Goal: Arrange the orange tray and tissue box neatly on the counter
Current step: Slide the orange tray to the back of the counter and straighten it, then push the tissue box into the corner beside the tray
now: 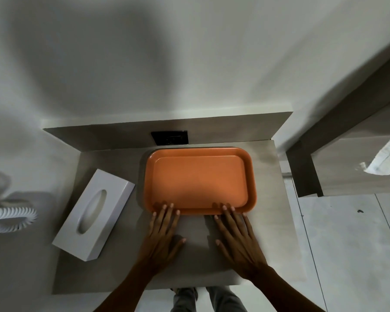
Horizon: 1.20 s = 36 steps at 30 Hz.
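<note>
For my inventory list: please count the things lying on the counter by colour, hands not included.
Orange: 1, the orange tray
White: 1, the tissue box
Total: 2 on the counter

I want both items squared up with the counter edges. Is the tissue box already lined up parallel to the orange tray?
No: the tissue box lies at a clear angle on the counter, while the orange tray sits square to the back panel.
</note>
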Available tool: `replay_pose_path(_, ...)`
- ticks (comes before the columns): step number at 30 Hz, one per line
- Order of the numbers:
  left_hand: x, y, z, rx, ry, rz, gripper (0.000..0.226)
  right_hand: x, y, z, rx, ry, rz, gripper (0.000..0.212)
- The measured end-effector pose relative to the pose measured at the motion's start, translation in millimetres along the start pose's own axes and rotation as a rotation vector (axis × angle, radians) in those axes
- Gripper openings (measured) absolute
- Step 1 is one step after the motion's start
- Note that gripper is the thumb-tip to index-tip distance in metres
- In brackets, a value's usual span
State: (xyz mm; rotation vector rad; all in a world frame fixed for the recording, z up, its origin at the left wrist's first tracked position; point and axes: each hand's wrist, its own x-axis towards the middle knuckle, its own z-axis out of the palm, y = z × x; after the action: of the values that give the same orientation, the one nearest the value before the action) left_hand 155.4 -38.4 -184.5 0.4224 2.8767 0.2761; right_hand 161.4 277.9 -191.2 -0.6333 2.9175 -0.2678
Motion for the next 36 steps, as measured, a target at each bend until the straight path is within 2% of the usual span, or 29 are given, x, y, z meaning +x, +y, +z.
replay_pose_path(18, 22.1, -7.5, -7.6, 0.048, -0.025, -0.005, 0.088, 24.4, 10.7, 0.4, 0.007, -0.026, 0.011, 0.082)
replay_pose_path(23, 22.5, -10.4, -29.6, 0.015, 0.048, -0.029, 0.085, 36.0, -4.3, -9.1, 0.031, -0.036, -0.107, 0.080)
replay_pose_path(27, 13.1, -34.9, -65.1, 0.014, 0.131, -0.206, 0.084, 63.2, -44.8, -17.7, 0.071, -0.029, -0.232, 0.076)
replay_pose_path(32, -24.8, -85.3, -96.2, -0.129, 0.262, -0.638, 0.092, 95.2, -119.8, -19.4, 0.166, -0.019, -0.424, 0.076)
replay_pose_path(36, -62.1, -126.5, -98.6, -0.183, 0.266, -0.725, 0.110, 100.2, -169.2, -9.1, 0.236, -0.077, -0.485, 0.081)
